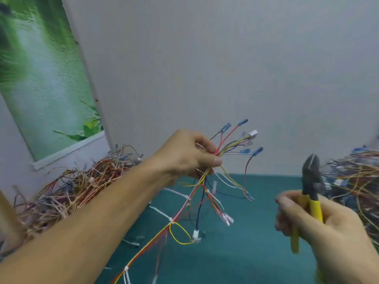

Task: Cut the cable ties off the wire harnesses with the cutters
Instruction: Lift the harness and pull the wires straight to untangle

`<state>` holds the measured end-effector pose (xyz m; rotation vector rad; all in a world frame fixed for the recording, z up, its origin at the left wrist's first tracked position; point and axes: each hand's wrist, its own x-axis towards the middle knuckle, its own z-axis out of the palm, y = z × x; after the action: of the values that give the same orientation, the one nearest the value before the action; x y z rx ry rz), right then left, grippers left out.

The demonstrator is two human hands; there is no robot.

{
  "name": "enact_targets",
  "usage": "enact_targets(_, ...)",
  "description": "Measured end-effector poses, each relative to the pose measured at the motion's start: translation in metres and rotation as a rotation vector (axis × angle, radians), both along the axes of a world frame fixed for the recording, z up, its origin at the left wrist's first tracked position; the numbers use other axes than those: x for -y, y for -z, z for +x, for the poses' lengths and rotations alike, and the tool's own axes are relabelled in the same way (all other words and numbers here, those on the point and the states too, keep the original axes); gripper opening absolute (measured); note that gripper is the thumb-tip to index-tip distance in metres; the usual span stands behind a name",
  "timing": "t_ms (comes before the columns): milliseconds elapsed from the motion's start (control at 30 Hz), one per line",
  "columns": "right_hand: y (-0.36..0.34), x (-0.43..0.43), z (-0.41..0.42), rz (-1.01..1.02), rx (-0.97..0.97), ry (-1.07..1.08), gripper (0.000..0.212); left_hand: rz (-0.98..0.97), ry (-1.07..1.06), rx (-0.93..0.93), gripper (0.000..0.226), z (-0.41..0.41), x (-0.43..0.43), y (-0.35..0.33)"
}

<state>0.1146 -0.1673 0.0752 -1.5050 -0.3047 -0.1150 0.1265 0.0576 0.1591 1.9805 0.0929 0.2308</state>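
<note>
Left hand (188, 154): raised at mid-frame, fingers and thumb clenched round the wire harness (185, 206) close to its upper end.
Wire harness: held off the table; loose ends with blue terminals (257, 151) and a white plug (253, 133) fan out from the hand toward 2 o'clock. The bundled run drops from the hand toward 7 o'clock and leaves the frame at the bottom edge.
Cable ties: white, on the hanging run. One (170, 220) sits where a yellow loop branches off, another (126, 268) lower, near the bottom edge.
Right hand (320, 224): at 4 o'clock of the left hand, well apart from it, fingers wrapped round the yellow handles.
Cutters (311, 181): upright, dark head pointing to 12 o'clock, clear of the harness. Head blurred; cannot tell how the jaws stand.
Table (246, 257): teal surface below both hands.
Wire piles: one heap (71, 185) at 9 o'clock against the wall, another (356, 177) at 3 o'clock behind the cutters.
Poster (41, 68): green, on the wall at 10 o'clock.
</note>
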Motion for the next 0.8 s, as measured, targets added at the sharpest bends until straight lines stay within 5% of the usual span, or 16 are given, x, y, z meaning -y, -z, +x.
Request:
enact_targets(267,-0.020,-0.040,0.016,0.048,-0.302,-0.157,0.022,0.190,0.039,0.113,0.020,0.000,0.041,0.051)
enact_targets(500,-0.009,-0.045,0.026,0.129,-0.540,-0.233,0.011,0.210,0.137,0.022,0.017,-0.012,0.037,0.048)
enact_targets(600,-0.020,-0.044,0.033,0.152,-0.507,-0.216,0.015,0.149,0.141,0.093,0.016,-0.032,0.019,0.027)
enact_targets(700,-0.042,-0.030,0.048,0.356,-0.492,-0.170,0.017,-0.071,-0.077,0.292,0.033,-0.067,-0.018,0.018)
enact_targets(800,-0.053,-0.016,0.060,0.470,-0.468,-0.139,0.019,-0.054,-0.123,0.013,0.049,-0.096,-0.047,0.052)
